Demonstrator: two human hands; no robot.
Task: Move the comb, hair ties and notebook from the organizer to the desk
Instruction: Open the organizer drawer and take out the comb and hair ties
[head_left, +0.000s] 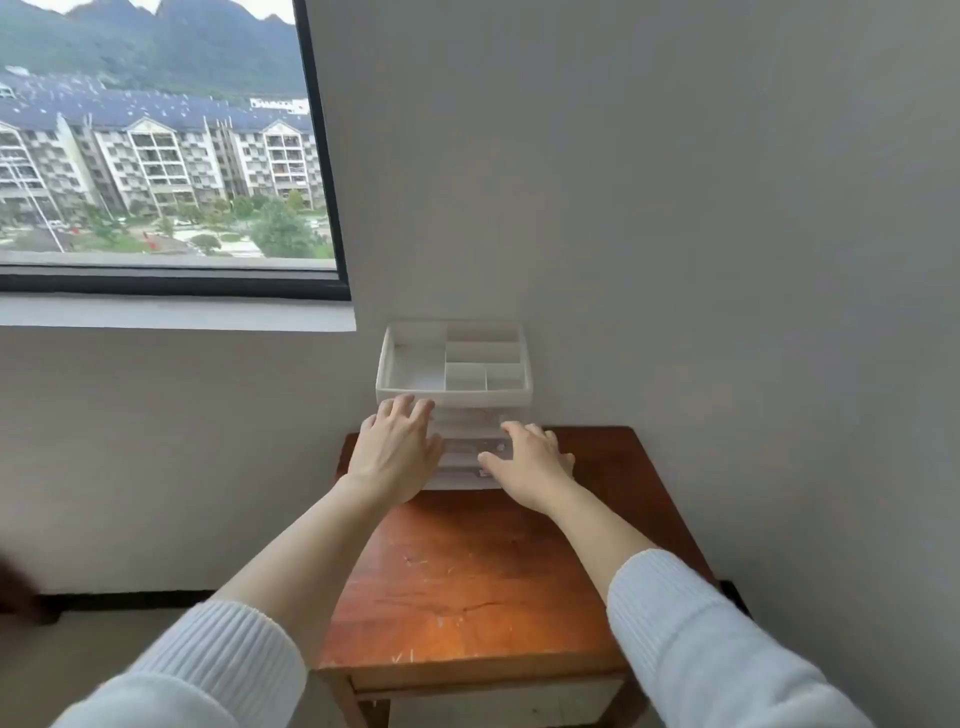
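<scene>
Two hands reach out in front of me toward the white organizer (454, 387), which stands at the far edge of the wooden desk (467, 587), just above the middle of the frame and pushed into the corner of the room. My left hand (397, 449) sits left of centre, fingers spread wide, its fingertips at the front of the organizer just under the open top tray; I cannot tell whether they touch it. My right hand (530, 465) is a little lower and to the right, palm down and fingers loosely splayed in front of the clear drawers, gripping nothing that I can see.

The top tray is split into one large compartment on the left and several smaller ones on the right. Behind the drawer fronts I make out faint dark and reddish shapes, too blurred to tell whether they are the comb, hair ties or notebook. The desk surface nearer to me is scratched.

White ribbed sleeves (691, 639) cover both forearms at the bottom corners. A window (156, 145) fills the upper left.
</scene>
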